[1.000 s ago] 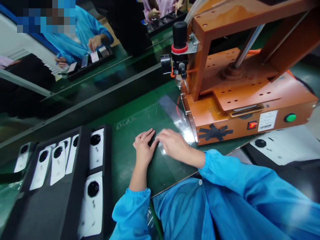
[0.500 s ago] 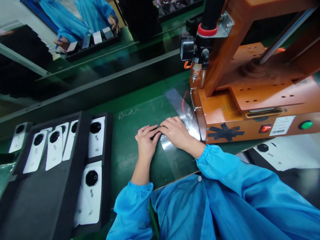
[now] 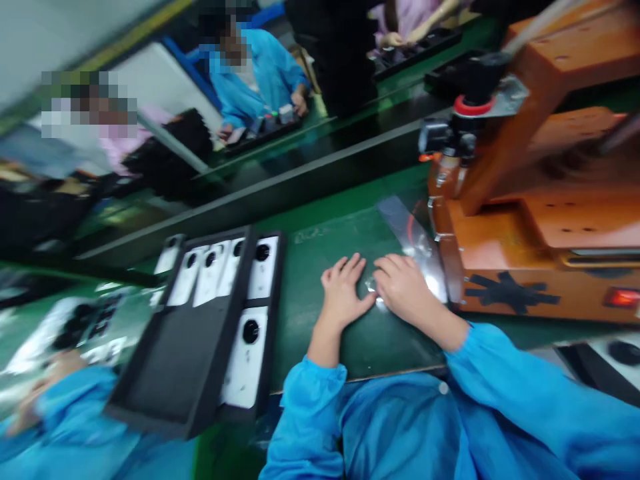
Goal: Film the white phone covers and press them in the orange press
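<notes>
My left hand [image 3: 345, 293] is just over the green mat [image 3: 310, 267], its fingers spread and holding nothing. Close to its right, my right hand [image 3: 404, 288] has curled fingers, with a small shiny bit of clear film [image 3: 371, 284] at their tips. How firmly that film is pinched is hard to see because of blur. Beyond my right hand, a longer clear plastic strip [image 3: 400, 223] lies against the orange machine. White phone back covers with round black camera rings, such as the nearest cover [image 3: 245, 363], rest in black foam trays left of my hands.
An orange press machine [image 3: 500, 247] with a gauge stands at the right. The large black tray [image 3: 167, 353] sits to the left, beside a co-worker's blue sleeve [image 3: 85, 407]. A metal rail [image 3: 300, 163] runs behind the mat, with other people seated beyond it.
The view has swung left, so the trays and machine appear farther right. My hands, whose fingertips met before, have come apart, and my left fingers have spread.
</notes>
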The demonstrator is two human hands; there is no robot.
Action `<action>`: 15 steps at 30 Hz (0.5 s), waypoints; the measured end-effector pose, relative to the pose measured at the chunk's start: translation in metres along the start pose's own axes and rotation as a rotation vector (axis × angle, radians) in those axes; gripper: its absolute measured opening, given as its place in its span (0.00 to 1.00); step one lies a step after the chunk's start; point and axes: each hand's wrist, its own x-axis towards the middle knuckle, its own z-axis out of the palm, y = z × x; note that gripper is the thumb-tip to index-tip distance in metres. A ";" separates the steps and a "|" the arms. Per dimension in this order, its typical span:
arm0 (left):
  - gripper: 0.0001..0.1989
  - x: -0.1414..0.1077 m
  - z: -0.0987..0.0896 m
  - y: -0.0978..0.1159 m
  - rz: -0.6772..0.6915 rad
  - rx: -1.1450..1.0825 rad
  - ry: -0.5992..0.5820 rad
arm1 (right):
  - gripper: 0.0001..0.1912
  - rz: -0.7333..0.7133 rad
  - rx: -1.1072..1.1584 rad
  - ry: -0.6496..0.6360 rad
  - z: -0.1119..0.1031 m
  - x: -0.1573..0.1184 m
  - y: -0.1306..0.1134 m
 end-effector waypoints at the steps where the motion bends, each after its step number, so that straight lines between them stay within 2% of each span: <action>1: 0.39 0.000 0.000 0.001 0.001 0.011 -0.014 | 0.04 0.010 0.007 0.047 -0.007 -0.009 -0.004; 3: 0.41 0.003 0.000 0.001 -0.006 0.035 -0.013 | 0.05 0.074 0.059 0.204 -0.018 -0.031 -0.008; 5: 0.43 0.007 0.000 0.002 -0.015 0.048 -0.009 | 0.07 0.108 0.203 0.317 -0.024 -0.052 -0.010; 7: 0.47 0.009 -0.006 0.006 -0.013 0.045 0.003 | 0.07 0.169 0.351 0.365 -0.027 -0.067 -0.010; 9: 0.48 0.008 -0.025 0.008 -0.016 0.040 0.054 | 0.05 0.236 0.446 0.379 -0.027 -0.074 -0.011; 11: 0.35 0.008 -0.060 0.000 -0.090 0.056 0.143 | 0.05 0.258 0.489 0.392 -0.023 -0.076 -0.011; 13: 0.17 0.011 -0.108 -0.024 -0.246 0.100 0.226 | 0.06 0.223 0.511 0.399 -0.019 -0.076 -0.012; 15: 0.17 0.016 -0.159 -0.060 -0.389 0.139 0.265 | 0.08 0.158 0.539 0.387 -0.015 -0.076 -0.011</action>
